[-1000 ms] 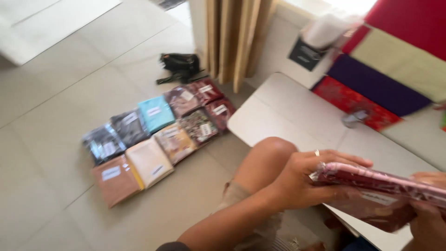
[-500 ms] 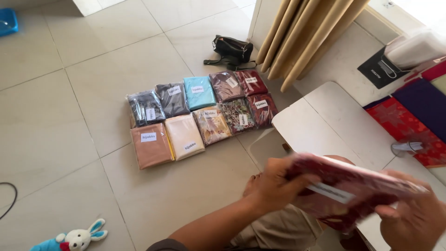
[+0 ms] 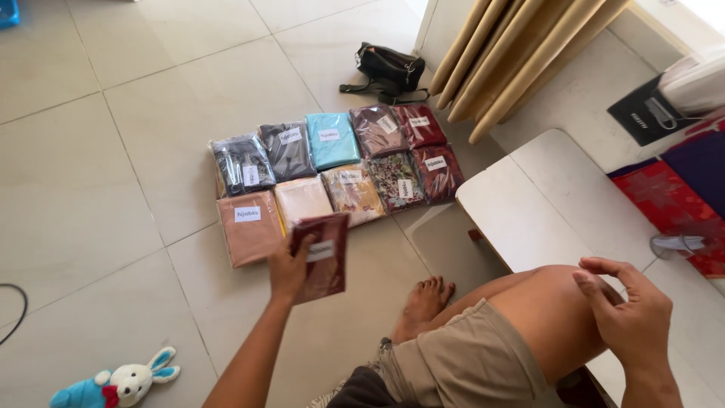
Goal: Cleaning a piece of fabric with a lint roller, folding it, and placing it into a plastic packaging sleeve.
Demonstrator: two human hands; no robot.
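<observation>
My left hand (image 3: 288, 269) holds a flat dark red fabric packet (image 3: 323, 255) in clear wrap with a white label, just above the floor. It hovers at the near edge of two rows of similar wrapped fabric packets (image 3: 329, 172) laid side by side on the tiles, in brown, peach, floral, maroon, black, grey and teal. My right hand (image 3: 629, 310) rests with bent fingers on my raised right knee (image 3: 541, 302) and holds nothing. My bare foot (image 3: 423, 303) is planted on the tiles below the packets.
A low white table (image 3: 529, 204) stands right of the packets. A black bag (image 3: 387, 70) lies by beige curtains (image 3: 513, 53). Red and purple cloths (image 3: 676, 193) cover the far right. A stuffed rabbit toy (image 3: 121, 384) lies at lower left, near a black cable (image 3: 15, 310).
The packet was held in both hands over my lap; now only my left hand holds it, moved left and forward towards the rows. My right hand let go and dropped onto my knee.
</observation>
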